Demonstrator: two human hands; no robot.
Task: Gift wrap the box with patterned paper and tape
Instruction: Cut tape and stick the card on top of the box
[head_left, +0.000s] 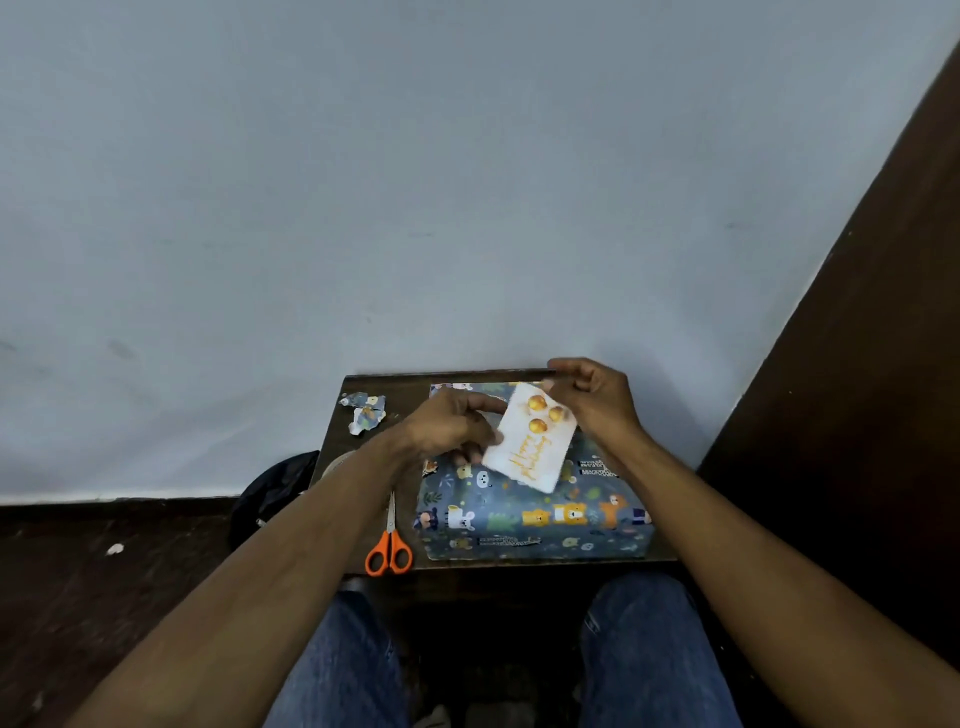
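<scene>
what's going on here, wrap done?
Looks mostly done: the box on the small table is already covered in patterned paper. The left hand holds a white card over it, while the right hand pinches something small at the card's far corner, too small to identify. Scissors and paper scraps lie to the left.

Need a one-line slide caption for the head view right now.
Left hand holds a white greeting card above the wrapped box; right hand pinches its far corner; orange scissors alongside.
</scene>
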